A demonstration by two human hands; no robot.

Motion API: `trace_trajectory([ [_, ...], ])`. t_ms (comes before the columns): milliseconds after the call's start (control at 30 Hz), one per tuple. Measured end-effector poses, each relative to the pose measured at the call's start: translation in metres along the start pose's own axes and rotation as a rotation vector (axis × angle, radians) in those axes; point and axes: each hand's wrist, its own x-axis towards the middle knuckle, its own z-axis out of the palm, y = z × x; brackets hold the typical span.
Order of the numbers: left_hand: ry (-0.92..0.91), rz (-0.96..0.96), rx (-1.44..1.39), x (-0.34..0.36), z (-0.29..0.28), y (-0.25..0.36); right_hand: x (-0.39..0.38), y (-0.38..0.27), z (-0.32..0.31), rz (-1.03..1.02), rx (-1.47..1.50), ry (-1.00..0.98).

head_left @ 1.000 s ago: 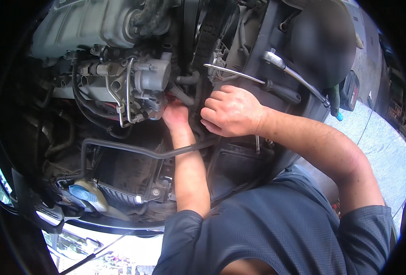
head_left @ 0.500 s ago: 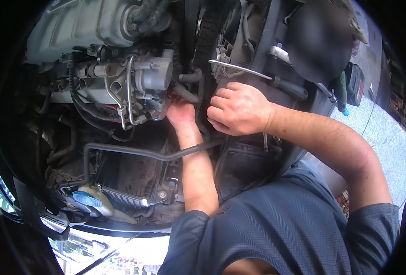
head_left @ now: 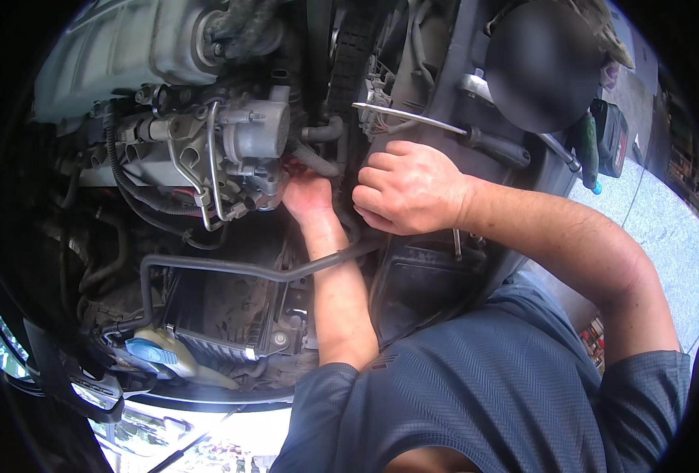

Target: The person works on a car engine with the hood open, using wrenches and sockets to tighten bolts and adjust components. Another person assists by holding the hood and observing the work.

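Note:
My left hand [head_left: 308,197] reaches into the engine bay, under a ribbed black hose [head_left: 315,160] and beside a round metal housing [head_left: 261,130]. Its fingertips are hidden behind these parts. To its right, my right hand [head_left: 412,189] is closed in a fist, knuckles up, and whatever its fingers might hold is out of sight. Just beyond the fist lies a screwdriver [head_left: 491,150] with a black handle and a long metal shaft. A thin metal rod [head_left: 457,244] shows below the right wrist. A bent black pipe [head_left: 262,268] crosses over my left forearm.
A grey ribbed engine cover [head_left: 121,59] fills the far left. Thin metal pipes [head_left: 212,165] run beside the housing. Nearer lie an open black box [head_left: 223,303] and a blue reservoir cap [head_left: 150,351]. A ratchet [head_left: 558,150] and a green-handled tool [head_left: 590,150] lie at right.
The engine parts sit slightly further left in the picture, as the view has shifted a little. Both hands stay in nearly the same places, the right still closed.

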Motion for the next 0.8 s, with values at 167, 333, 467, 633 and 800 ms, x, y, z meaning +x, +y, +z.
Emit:
trace_trajectory([
  [167,0.109,0.082,0.127,-0.003,0.006,-0.005,-0.001,0.001,0.000,-0.005,0.000,0.002],
  [333,0.027,0.043,0.153,0.005,-0.013,0.003,0.000,0.000,0.000,-0.010,0.005,0.008],
  [467,0.163,0.143,0.277,-0.003,0.007,-0.011,-0.001,0.001,0.004,-0.009,-0.007,0.010],
  [633,0.031,0.117,0.246,0.006,-0.015,0.000,0.002,0.000,0.004,-0.022,-0.019,0.019],
  [800,-0.064,0.081,0.189,0.013,-0.013,-0.002,-0.001,0.000,0.003,-0.024,-0.026,0.017],
])
